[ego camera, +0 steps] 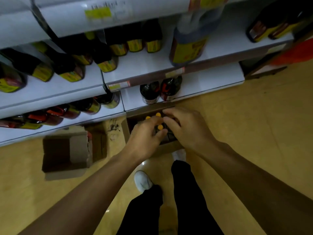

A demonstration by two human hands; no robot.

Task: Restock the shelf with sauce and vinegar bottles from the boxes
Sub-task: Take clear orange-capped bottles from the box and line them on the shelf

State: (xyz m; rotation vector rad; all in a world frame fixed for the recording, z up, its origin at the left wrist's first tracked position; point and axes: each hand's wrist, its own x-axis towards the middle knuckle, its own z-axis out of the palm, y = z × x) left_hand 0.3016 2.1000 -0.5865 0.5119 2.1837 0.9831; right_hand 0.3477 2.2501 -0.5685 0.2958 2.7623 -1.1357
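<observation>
Labels unreadable, blurred. Both hands inside open brown cardboard box (126, 131): left hand (145, 134) grips yellow-capped dark bottle (159, 127); right hand (184, 128) curled beside it, grip unclear.

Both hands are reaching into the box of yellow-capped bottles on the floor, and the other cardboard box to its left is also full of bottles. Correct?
Not quite. Both the left hand and right hand are in the box of yellow-capped bottles, but the head view shows no bottles in the other cardboard box on the left.
</observation>
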